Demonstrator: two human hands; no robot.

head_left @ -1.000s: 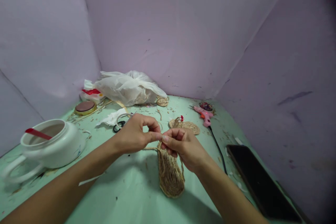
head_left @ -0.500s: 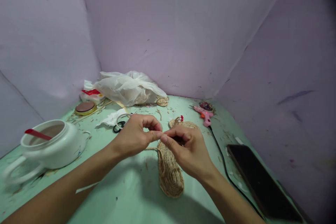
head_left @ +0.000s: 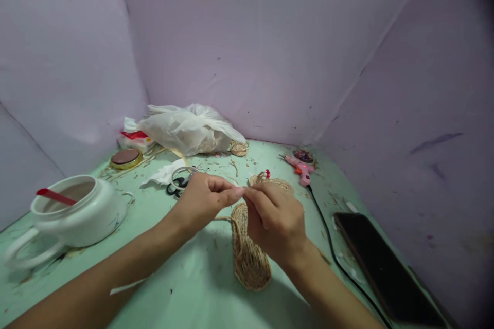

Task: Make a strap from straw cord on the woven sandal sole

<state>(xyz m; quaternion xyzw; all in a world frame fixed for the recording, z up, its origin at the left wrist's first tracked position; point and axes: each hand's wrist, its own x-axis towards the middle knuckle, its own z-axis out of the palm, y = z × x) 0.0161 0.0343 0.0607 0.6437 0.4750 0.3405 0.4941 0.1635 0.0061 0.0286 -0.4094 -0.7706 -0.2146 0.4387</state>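
My left hand (head_left: 206, 200) and my right hand (head_left: 276, 216) meet fingertip to fingertip above the table. Both are pinched closed, and what lies between the fingers is too small to make out. A thin white strip (head_left: 129, 286) trails beside my left forearm. Beneath my right hand lies a sole-shaped piece of coiled twine (head_left: 250, 262), its loose end running out to the left. A second coiled piece (head_left: 283, 185) with red beads (head_left: 267, 174) on it sits just behind my right hand, partly covered.
A white pot (head_left: 104, 216) with a red stick stands left. Black scissors (head_left: 175, 186), a clear roll and a plastic bag (head_left: 189, 131) lie behind. On the right are a pink glue gun (head_left: 303, 168), its black cord and a dark phone (head_left: 382, 267).
My right hand has turned, its back now facing up more and its fingers curled in tighter. My left hand has shifted slightly; the two still meet at the fingertips.
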